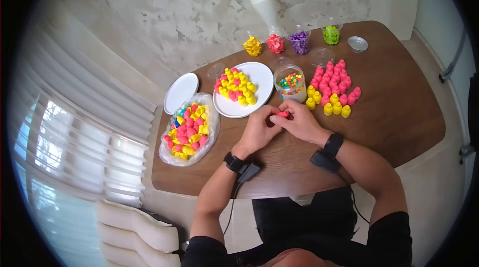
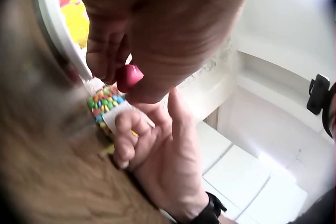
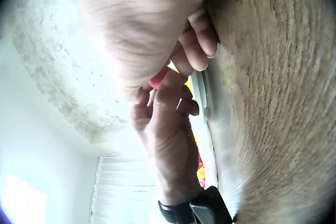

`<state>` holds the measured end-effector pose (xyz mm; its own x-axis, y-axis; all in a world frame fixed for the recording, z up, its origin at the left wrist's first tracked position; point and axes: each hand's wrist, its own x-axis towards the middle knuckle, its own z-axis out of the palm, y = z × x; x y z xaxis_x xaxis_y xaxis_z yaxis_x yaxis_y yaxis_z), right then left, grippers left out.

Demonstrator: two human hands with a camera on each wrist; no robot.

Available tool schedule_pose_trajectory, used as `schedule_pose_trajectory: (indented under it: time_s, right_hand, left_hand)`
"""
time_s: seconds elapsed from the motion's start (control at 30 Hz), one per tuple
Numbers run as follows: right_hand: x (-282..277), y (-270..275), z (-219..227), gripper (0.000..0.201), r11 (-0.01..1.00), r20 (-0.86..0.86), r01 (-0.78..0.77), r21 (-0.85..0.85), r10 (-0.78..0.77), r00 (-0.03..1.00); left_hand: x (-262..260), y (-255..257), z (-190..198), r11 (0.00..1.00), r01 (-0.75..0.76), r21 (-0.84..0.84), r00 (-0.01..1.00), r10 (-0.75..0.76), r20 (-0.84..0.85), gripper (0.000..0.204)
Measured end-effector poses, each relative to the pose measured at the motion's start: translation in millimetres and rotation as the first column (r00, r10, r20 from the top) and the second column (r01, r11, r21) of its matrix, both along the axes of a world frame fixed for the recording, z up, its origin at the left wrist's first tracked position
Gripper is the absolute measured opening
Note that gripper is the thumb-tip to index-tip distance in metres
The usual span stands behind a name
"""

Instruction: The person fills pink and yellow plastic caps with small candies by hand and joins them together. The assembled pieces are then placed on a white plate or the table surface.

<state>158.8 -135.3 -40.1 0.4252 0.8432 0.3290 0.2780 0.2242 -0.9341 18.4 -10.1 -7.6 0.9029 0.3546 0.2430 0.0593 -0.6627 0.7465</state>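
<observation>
Between the fingertips of both hands is a small, glossy pink rounded piece [image 1: 283,114], low over the near middle of the table. My left hand [image 1: 257,130] pinches it between thumb and fingers, and the left wrist view shows its rounded end [image 2: 128,77] poking out. From the other side my right hand [image 1: 303,125] holds it with thumb and forefinger, the other fingers bent. Fingers cover most of the piece. Just beyond the hands stands a clear jar [image 1: 291,90] of multicoloured candies [image 2: 105,104]. Right of it are rows of upright pink knob-topped pieces [image 1: 335,80] and yellow ones [image 1: 328,109].
At left lies an opened plastic bag [image 1: 212,140] of loose pink and yellow pieces. A white plate [image 1: 259,80] bears a pile of them; another white plate [image 1: 180,93] stands behind the bag. Clear cups of yellow [image 1: 252,46], pink, purple and green wrapped bits line the far edge.
</observation>
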Motion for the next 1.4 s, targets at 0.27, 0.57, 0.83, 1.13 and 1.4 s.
schedule_pose_trajectory:
  time_s: [0.27, 0.57, 0.83, 1.13, 1.4]
  right_hand:
    - [-4, 6, -8, 0.030, 0.996, 0.005, 0.003, -0.093, -0.003, 1.000]
    - [-1, 8, -8, 0.019, 0.990, -0.151, -0.101, -0.101, 0.085, 0.985]
    - [8, 3, 0, 0.018, 0.983, -0.291, -0.137, -0.126, 0.095, 0.952]
    - [0, 5, 3, 0.019, 0.993, -0.299, -0.092, -0.079, 0.064, 0.952]
    - [2, 3, -5, 0.029, 0.999, 0.054, 0.034, -0.003, -0.034, 0.998]
  left_hand:
    - [-11, 6, -14, 0.962, -0.035, -0.270, 0.999, 0.025, -0.040, 0.024]
    - [-9, 18, -21, 0.776, 0.043, -0.629, 0.998, -0.067, -0.014, 0.023]
    - [-8, 15, -26, 0.736, 0.086, -0.671, 0.996, -0.054, 0.069, 0.025]
    - [-14, 22, -4, 0.747, -0.058, -0.662, 0.990, 0.129, 0.060, 0.030]
    - [5, 21, 41, 0.846, -0.113, -0.521, 0.963, 0.222, 0.151, 0.021]
